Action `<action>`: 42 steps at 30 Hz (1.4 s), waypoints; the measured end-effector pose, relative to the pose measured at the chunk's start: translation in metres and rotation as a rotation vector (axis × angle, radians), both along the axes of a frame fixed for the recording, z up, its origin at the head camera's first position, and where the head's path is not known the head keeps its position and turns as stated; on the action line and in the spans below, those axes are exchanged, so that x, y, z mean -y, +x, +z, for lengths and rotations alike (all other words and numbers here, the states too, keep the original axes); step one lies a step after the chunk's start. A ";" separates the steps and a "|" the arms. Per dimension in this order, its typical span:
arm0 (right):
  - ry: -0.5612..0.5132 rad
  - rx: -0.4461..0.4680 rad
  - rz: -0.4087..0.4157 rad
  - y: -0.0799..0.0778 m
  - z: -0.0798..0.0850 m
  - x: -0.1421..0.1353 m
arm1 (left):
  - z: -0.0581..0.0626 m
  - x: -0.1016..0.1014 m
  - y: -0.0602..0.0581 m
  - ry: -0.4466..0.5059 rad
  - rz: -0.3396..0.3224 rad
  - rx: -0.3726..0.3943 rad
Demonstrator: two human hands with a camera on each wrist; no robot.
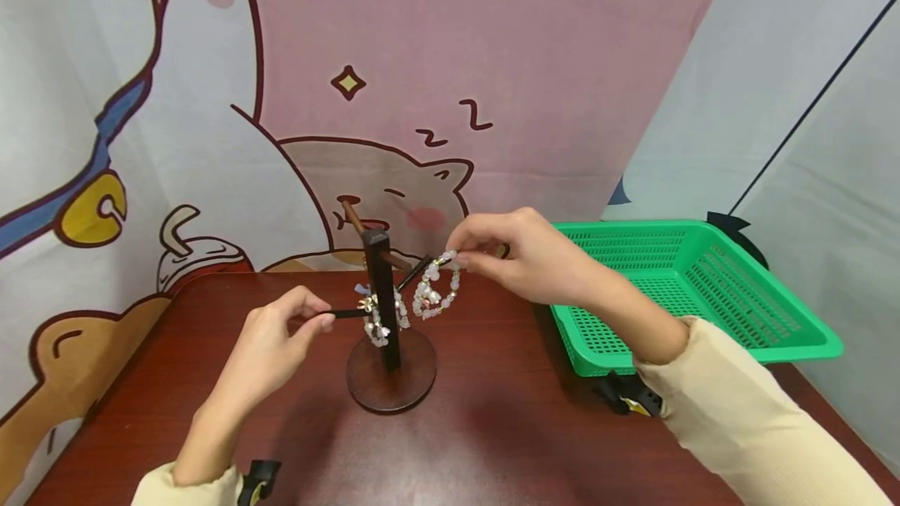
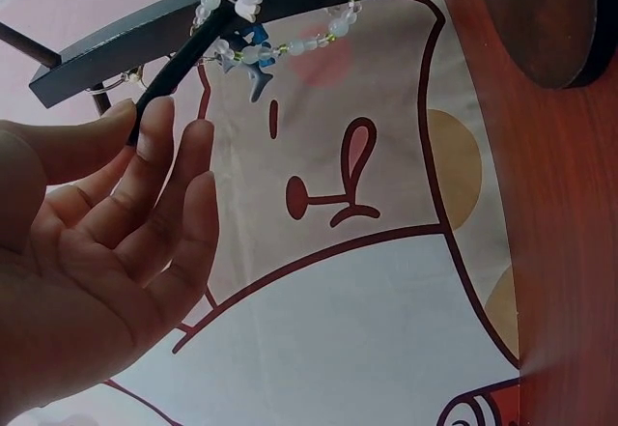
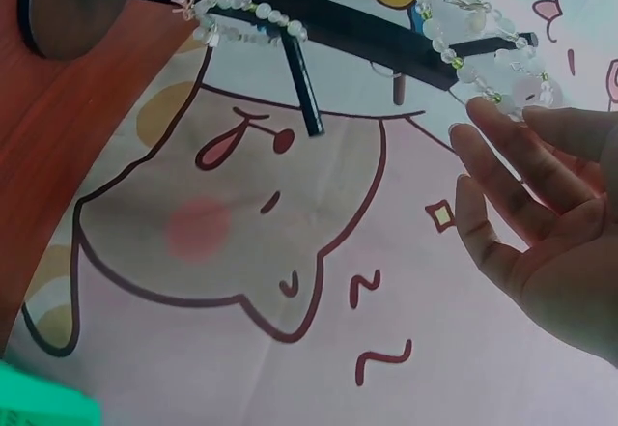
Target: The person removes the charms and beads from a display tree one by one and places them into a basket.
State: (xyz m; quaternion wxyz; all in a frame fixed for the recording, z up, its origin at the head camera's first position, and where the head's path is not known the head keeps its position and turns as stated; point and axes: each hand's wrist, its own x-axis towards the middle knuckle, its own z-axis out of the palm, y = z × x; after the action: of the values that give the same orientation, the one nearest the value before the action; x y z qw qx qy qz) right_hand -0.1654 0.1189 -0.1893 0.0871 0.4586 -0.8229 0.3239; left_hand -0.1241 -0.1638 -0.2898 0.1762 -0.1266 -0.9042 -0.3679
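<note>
A dark wooden jewelry stand [image 1: 382,295] with a round base stands upright on the table, with pegs sticking out from its post. My left hand [image 1: 270,342] pinches the end of a black peg [image 2: 179,69] on the stand's left side between thumb and fingertips. Around that post hang beaded bracelets [image 1: 377,326] with pale beads and small charms. To the right of the post, my right hand [image 1: 523,256] pinches the top of a white-beaded bracelet [image 1: 426,311] between thumb and index finger. In the right wrist view this bracelet [image 3: 432,25] loops around a peg near the post's top.
A green plastic basket [image 1: 794,326] stands at the right, beside my right forearm. The reddish-brown table [image 1: 506,428] spreads around the stand's base. Behind it hangs a cloth backdrop [image 1: 548,76] with cartoon animals.
</note>
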 end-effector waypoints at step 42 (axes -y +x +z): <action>0.116 0.206 -0.412 0.006 -0.048 -0.157 | 0.000 0.000 0.000 -0.005 0.004 0.016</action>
State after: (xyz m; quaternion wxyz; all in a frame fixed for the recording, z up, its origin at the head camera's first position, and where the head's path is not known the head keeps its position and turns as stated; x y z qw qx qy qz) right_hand -0.1594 0.2761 -0.2374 0.0407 0.2496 -0.9209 0.2964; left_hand -0.1242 -0.1638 -0.2896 0.1695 -0.1221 -0.9067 -0.3663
